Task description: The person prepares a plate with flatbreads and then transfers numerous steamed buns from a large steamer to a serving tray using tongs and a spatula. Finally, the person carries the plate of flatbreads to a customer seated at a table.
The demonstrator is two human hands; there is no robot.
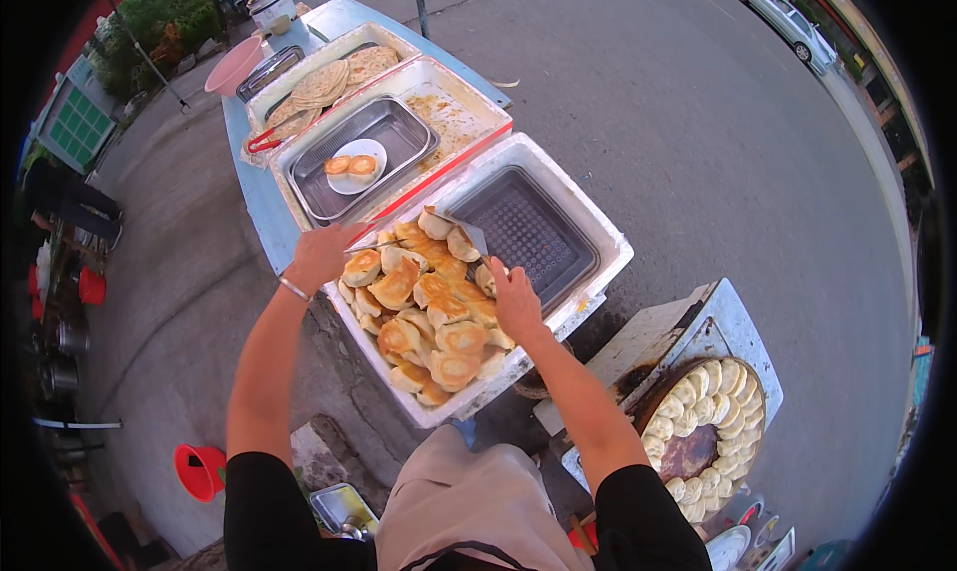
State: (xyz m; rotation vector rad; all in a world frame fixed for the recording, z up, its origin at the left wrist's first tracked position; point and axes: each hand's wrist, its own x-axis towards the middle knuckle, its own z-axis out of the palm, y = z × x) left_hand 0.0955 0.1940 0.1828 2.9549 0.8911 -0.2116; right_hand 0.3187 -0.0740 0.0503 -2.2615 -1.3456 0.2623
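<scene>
A heap of browned stuffed buns point(448, 302) fills the near side of a white foam box point(614, 251) before me. My right hand point(516, 298) grips a metal spatula point(469, 229) whose flat blade stands at the heap's far edge, beside some pale-sided buns. At the heap's left side, my left hand point(325, 255) is closed around a thin metal utensil point(381, 245), seen almost edge-on, so its kind is unclear. A dark perforated tray point(534, 231) lies in the right part of the same box.
Beyond is a second foam box point(478, 111) holding a metal tray point(400, 134) and a plate point(377, 152) with two buns. Flatbreads point(321, 84) and red-handled tongs point(263, 142) lie farther back. On my right, a round pan point(759, 436) of pale buns sits on a stove.
</scene>
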